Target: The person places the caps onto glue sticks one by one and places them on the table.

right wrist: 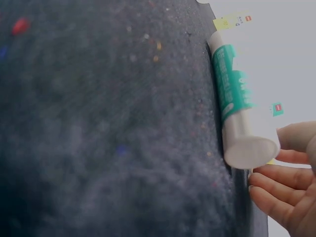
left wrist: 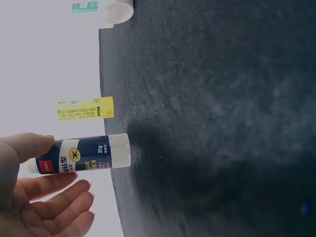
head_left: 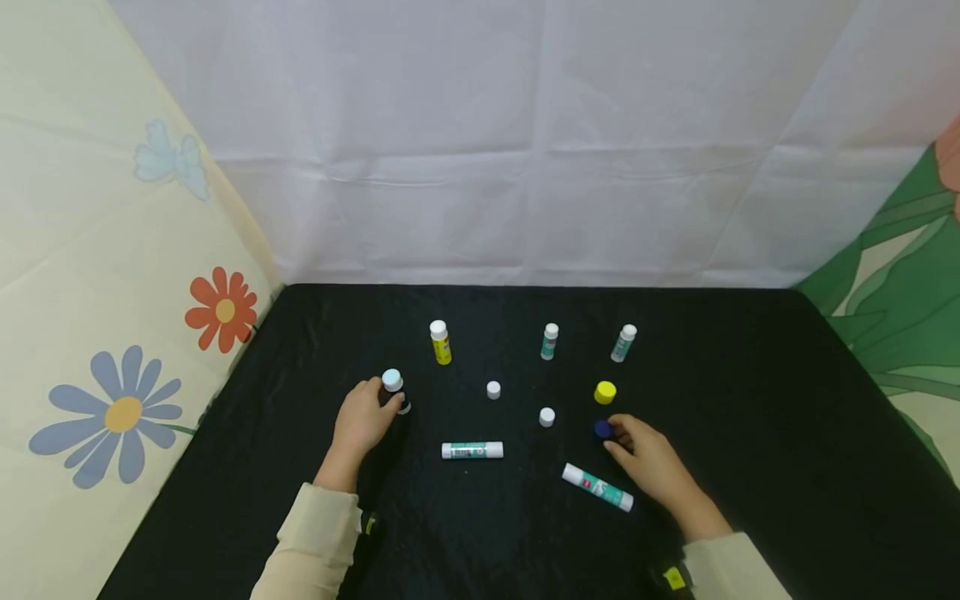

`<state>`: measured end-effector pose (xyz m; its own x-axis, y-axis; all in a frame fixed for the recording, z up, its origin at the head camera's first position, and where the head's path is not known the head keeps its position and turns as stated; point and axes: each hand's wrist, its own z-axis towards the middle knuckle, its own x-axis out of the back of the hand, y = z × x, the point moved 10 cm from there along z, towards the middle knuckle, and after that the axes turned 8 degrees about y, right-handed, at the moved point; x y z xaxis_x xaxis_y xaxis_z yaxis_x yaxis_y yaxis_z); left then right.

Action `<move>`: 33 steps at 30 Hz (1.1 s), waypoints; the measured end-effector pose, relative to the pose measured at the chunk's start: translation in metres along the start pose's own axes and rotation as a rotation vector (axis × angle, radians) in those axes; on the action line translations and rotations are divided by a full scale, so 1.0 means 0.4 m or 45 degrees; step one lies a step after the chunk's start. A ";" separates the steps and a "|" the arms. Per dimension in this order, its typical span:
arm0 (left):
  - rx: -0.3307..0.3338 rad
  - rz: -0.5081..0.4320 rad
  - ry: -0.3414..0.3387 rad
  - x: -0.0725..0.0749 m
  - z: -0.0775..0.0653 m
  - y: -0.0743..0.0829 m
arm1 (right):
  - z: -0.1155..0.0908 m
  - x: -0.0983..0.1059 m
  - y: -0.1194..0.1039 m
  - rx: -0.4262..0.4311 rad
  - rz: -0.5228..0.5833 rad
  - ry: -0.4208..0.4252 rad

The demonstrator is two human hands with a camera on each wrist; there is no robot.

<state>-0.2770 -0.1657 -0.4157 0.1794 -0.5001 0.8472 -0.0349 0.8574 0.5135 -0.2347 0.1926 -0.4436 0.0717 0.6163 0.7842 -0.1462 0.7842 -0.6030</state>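
1. There are six glue sticks on or over the black worktop (head_left: 487,542): one navy, one yellow, and four green and white.
2. There are four small caps: two white, one yellow and one dark blue.
3. The left grip (head_left: 363,419) pinches the navy glue stick (left wrist: 86,154) between thumb and fingers. The stick is nearly upright, with its pale top poking up past the fingertips. I can't tell if its bottom touches the worktop.
4. The right grip (head_left: 648,454) has its thumb and first finger at the dark blue cap (head_left: 603,430). The cap sits right at the fingertips. I can't tell if they squeeze it, because the side view hides it.
5. The yellow glue stick (head_left: 441,343) stands farther back, to the right of the left grip.
6. Two green sticks stand at the back, one in the middle (head_left: 550,342) and one more to the right (head_left: 623,343).
7. Two green sticks lie flat: one between the hands (head_left: 472,450), one just beside the right grip (head_left: 597,487).
8. The yellow cap (head_left: 605,392) is just behind the dark blue one.
9. The two white caps (head_left: 493,390) (head_left: 547,417) sit apart, between the hands.
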 end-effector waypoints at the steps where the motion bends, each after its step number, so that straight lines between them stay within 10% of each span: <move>1: 0.000 0.001 -0.001 -0.001 0.001 0.000 | 0.001 0.000 -0.001 0.007 0.003 0.004; 33: 0.053 -0.044 -0.029 -0.027 0.002 -0.007 | 0.005 -0.010 -0.008 0.010 -0.020 -0.028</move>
<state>-0.2796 -0.1629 -0.4260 0.1585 -0.5326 0.8314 -0.0698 0.8339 0.5475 -0.2364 0.1873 -0.4446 0.0525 0.6020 0.7968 -0.1528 0.7934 -0.5893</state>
